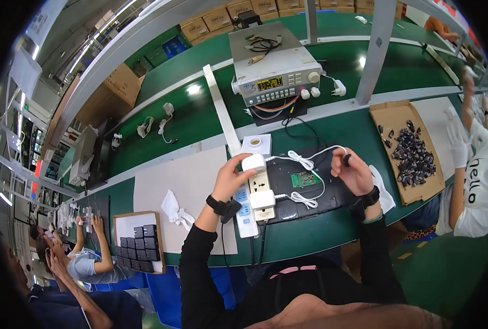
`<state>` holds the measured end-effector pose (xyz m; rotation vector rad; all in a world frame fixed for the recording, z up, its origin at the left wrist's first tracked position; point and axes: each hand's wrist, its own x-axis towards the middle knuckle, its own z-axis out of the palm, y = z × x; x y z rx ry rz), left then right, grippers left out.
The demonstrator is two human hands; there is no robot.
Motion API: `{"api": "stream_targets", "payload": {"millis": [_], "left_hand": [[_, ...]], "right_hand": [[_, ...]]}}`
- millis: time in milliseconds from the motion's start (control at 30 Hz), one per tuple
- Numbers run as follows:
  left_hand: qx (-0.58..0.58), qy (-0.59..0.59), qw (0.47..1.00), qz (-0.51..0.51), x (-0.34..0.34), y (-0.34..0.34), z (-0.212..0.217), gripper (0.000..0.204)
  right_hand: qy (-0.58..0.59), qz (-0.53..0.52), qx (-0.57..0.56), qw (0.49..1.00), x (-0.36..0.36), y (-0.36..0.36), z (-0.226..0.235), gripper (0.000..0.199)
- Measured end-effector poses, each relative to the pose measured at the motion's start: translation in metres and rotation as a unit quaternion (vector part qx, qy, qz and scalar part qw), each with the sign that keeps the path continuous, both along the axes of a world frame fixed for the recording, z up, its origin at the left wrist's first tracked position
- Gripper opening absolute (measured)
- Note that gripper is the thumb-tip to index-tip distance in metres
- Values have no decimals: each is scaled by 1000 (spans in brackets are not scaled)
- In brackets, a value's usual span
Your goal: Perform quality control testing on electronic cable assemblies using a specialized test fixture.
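My left hand is closed on a white power adapter at the far end of a power strip. Whether its prongs sit in a socket is hidden. A second white adapter lies nearer me on the strip, its white cable tied in a bundle. In my right hand, raised over the right side, the fingers pinch a small black plug on a white cable. Between the hands, a green circuit board rests on a black mat.
Behind the strip stands a grey bench instrument with a lit display. A cardboard tray of small black plugs is at right, a box of black blocks at left. White cloths lie nearby. Co-workers sit on both sides.
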<state>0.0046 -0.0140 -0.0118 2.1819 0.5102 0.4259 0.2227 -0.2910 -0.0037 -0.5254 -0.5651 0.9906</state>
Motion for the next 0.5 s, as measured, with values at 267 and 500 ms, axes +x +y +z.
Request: {"api": "stream_targets", "payload": {"millis": [267,500], "left_hand": [[-24,43,998,-25,1,-3,4,49],[-64,21,997,-45,4,-4,-3,52]], "right_hand": [[-401,-165,-253,865,8,16,-33,32],[-556,-133,-276,772,-3,26,-34,31]]}}
